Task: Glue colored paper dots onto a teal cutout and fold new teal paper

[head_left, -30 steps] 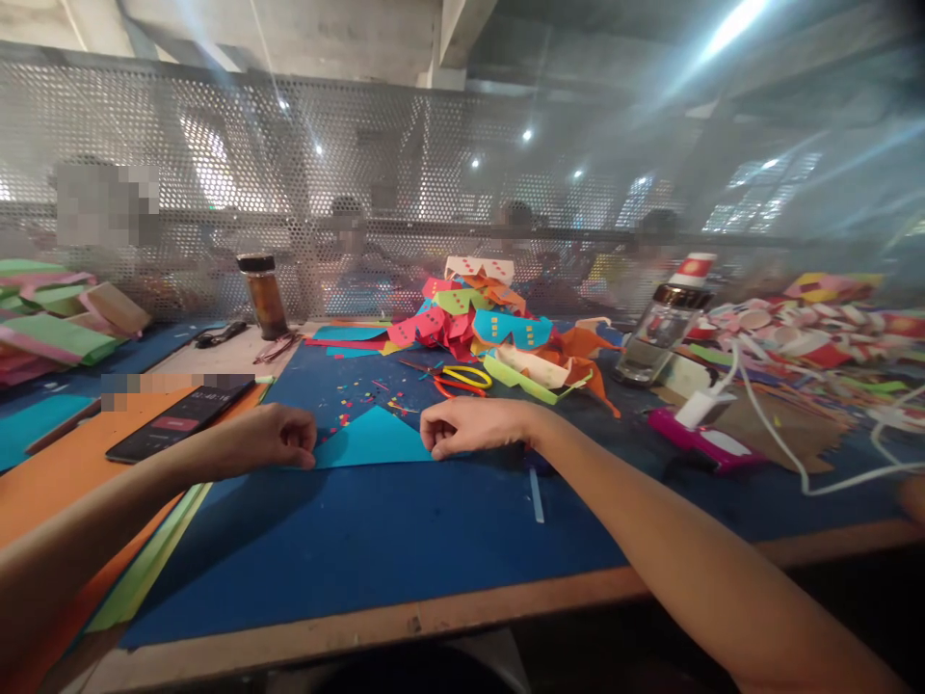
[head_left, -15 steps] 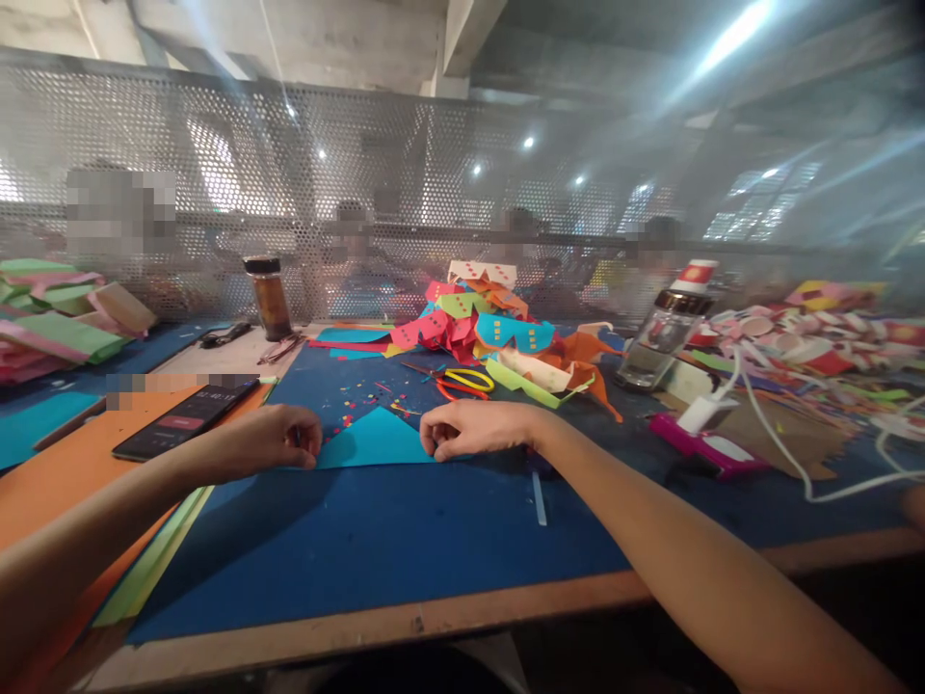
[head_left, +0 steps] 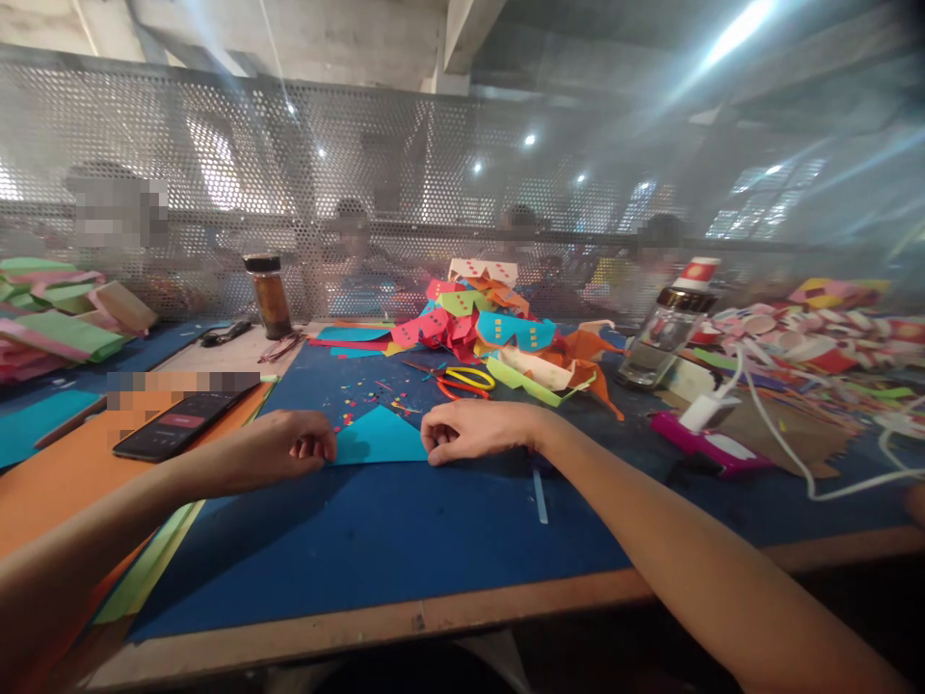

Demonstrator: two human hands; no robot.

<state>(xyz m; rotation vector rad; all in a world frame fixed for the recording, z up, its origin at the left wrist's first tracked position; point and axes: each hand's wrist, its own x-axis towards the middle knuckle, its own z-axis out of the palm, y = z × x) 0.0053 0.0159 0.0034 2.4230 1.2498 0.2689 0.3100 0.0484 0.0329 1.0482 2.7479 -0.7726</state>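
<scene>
The pointed blue paper (head_left: 382, 439) lies on the dark tabletop (head_left: 361, 549); the curled left hand (head_left: 293, 445) has shifted inward along it, leaving less showing, while the curled right hand (head_left: 473, 429) stays opposite (whether either pinches, one cannot tell).

Bare left forearm (head_left: 145, 506) in from lower left of frame, bare right forearm (head_left: 650, 530) from lower right, wider toward the corner and tapering to the wrist (head_left: 543, 426), then left hand (head_left: 300, 443) and right hand (head_left: 466, 431) both bare, slim fingers, nails too small to make out.
</scene>
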